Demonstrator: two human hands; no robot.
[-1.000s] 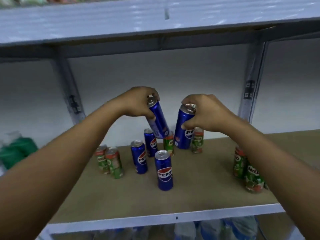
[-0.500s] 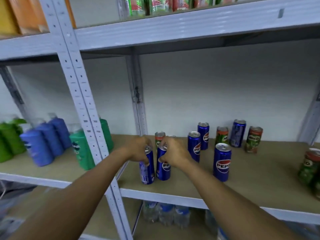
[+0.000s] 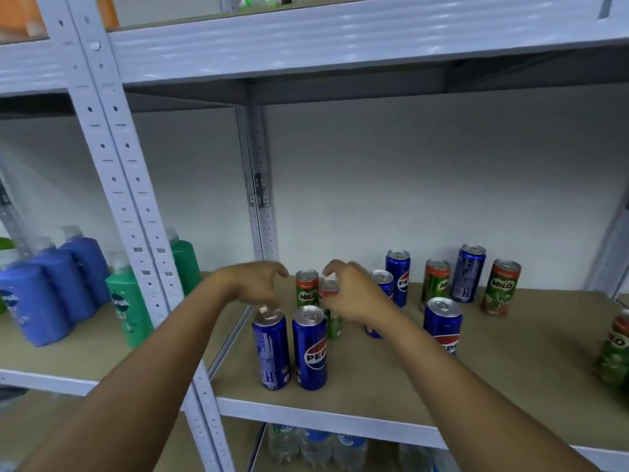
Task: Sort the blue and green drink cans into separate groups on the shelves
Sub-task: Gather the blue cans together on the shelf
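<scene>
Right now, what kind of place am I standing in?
Probably a shop stockroom or a mock store aisle. Grey metal shelving lines a plain wall, stocked with blue Pepsi cans, green Milo cans and shampoo bottles, with water bottles on the shelf below.

Both hands point(image 3: 258, 284) point(image 3: 354, 294) have let go of the two blue cans point(image 3: 291, 349) and lifted.

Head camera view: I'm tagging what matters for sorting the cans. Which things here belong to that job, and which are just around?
Part of the job:
- blue cans, e.g. the front pair
- green cans, e.g. and
- shelf
- left hand, right hand, both holding nothing

Just around:
- shampoo bottles
- water bottles below
</scene>
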